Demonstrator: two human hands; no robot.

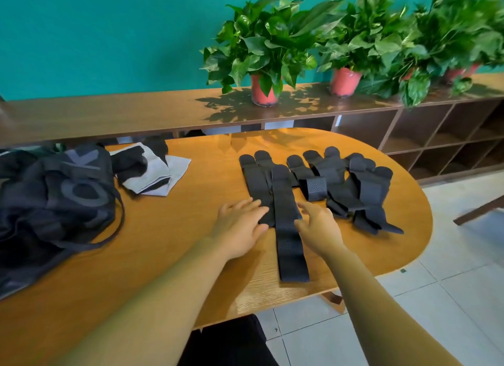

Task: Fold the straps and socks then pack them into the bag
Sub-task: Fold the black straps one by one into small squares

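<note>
1. The left hand (240,224) lay flat with its fingers straight and together, the fingertips resting on the near ends of the straps at nine o'clock of the long strap (289,240). It pinched nothing.
2. The right hand (319,229) sat at three o'clock of that strap, fingers loosely spread and thumb at its edge. It gripped nothing either.
3. The long strap ran from twelve to six o'clock across the table (177,243), its near end close to the table's front edge.
4. The step in hand looked like folding this strap. To do it well, I judged, one hand should pin the middle while the other lifts the near end and carries it toward twelve o'clock, edges squared before pressing flat.
5. The strap was black, flat and perforated, with a rounded far tab. It looked soft and likely to spring open unless pressed down.
6. The other straps (362,191) fanned out at one to two o'clock of the hands, overlapping, with one curled strap (316,188) among them.
7. The socks (152,172), grey and black knit, lay heaped at ten o'clock, just beside the bag (54,196), a limp dark fabric one with large lettering at nine o'clock.
8. The table was smooth, orange-toned wood with rounded ends.
</note>
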